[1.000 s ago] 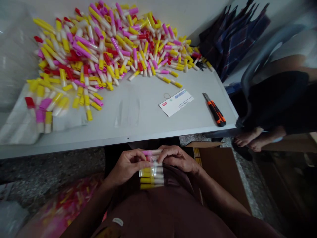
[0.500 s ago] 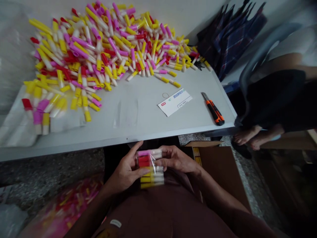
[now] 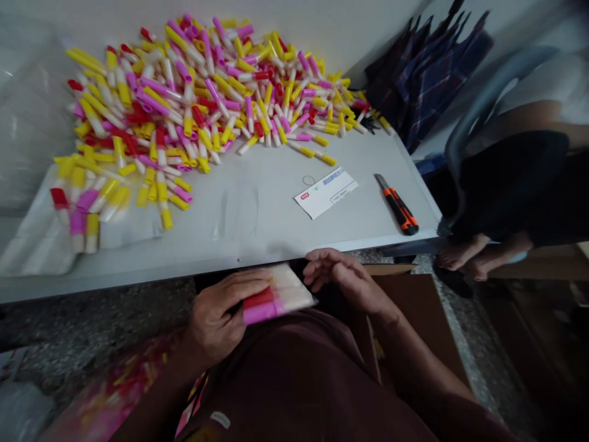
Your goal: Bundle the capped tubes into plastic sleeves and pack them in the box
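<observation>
On my feed the left hand [image 3: 216, 316] now has the pack of two-tone tubes [image 3: 294, 291] to itself; half a second ago both hands were on it. The pack has also been turned round: the pink tube, which was at the end away from the body, is now nearest the dark shirt [image 3: 294, 374], with red next to it, and the white ends point toward the right hand [image 3: 343, 279].

I see the left hand palm down, its fingers laid over the coloured ends, gripping the pack from its left side. Its thumb I cannot make out. The right hand has let go and sits just beyond the white ends, apart from them, its fingers loosely bent and spread, holding nothing I can see; that forearm slants up from the lower right.

Past both hands, the table [image 3: 202, 239] and its heap of loose tubes [image 3: 211, 92] look unchanged to me, as do the printed card [image 3: 326, 193] ahead of the right hand and the utility knife [image 3: 396, 205] ahead and to its right.
</observation>
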`<state>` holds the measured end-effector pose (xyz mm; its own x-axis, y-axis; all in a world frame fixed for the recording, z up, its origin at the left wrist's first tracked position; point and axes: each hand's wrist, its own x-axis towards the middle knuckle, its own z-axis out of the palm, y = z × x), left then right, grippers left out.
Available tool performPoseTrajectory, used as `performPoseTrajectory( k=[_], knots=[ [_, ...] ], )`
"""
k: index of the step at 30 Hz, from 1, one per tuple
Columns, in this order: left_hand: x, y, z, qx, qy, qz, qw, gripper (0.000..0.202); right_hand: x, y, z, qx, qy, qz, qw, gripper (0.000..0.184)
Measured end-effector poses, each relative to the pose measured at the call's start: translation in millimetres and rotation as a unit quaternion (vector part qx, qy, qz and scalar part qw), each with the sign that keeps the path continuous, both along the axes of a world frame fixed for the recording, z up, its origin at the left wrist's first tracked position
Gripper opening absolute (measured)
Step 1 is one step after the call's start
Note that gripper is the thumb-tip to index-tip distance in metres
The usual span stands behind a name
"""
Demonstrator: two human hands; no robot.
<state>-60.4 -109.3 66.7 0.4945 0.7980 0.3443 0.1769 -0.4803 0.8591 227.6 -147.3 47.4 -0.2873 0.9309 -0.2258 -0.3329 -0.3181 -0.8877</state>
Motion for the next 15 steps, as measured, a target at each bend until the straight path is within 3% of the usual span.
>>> performPoseTrajectory(
  k=[2,4,7,12,15],
  knots=[
    [1.6,9.9,7.5,0.129,-0.005,-0.028,0.991,0.039,1.3,-0.5,1.1,-0.041,0.039,0.032,0.998,0.064],
    [5.4,16.7,8.4,0.207,0.018,-0.054,0.977,0.039,-4.8,-2.4,3.5,-0.09,0.085,0.054,0.991,0.068],
    [11.6,20.6,-1.6,0.257,0.049,-0.062,0.963,0.036,-19.5,-4.9,6.4,-0.131,0.102,0.024,0.986,0.049],
    [18.2,17.9,-24.0,0.227,0.065,-0.007,0.972,0.042,-32.1,-5.7,-1.3,-0.142,0.104,-0.026,0.984,0.041],
    [24.9,14.0,-27.2,0.089,0.024,0.097,0.991,0.043,-32.3,-4.9,-9.0,-0.112,0.106,-0.074,0.985,0.041]
  ],
)
